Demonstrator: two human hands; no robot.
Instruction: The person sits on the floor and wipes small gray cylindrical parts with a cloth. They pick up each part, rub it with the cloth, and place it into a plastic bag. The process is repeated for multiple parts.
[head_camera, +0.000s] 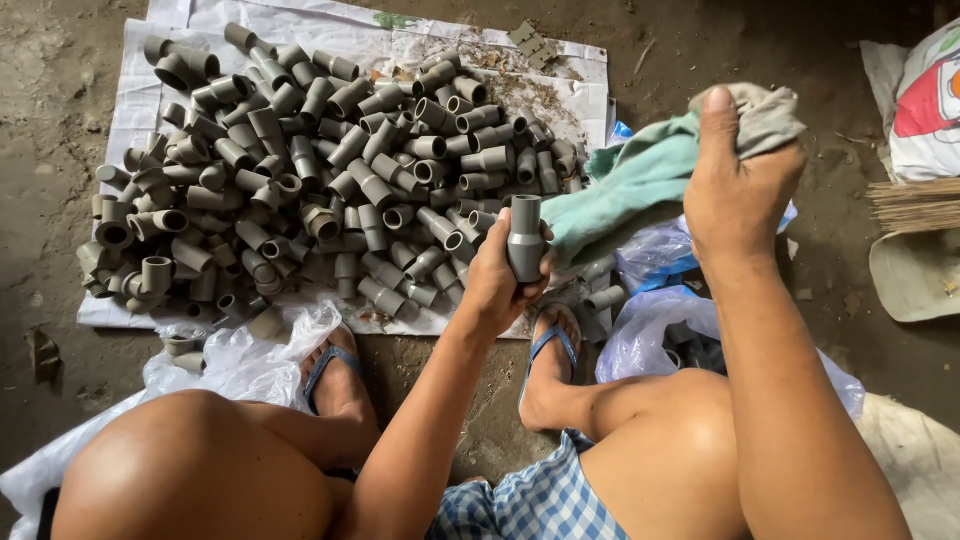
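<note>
Between my bare knees, my feet in blue sandals rest on the dirt floor; just above them my left hand is wrapped tight around a grey pipe fitting, held upright with its open end up; to the right, my right hand is clenched on a green cloth, thumb raised, the cloth trailing down to just beside the fitting; crumpled plastic bags lie beneath; farther off, a heap of grey fittings covers a white sheet; a broom lies at far right.
</note>
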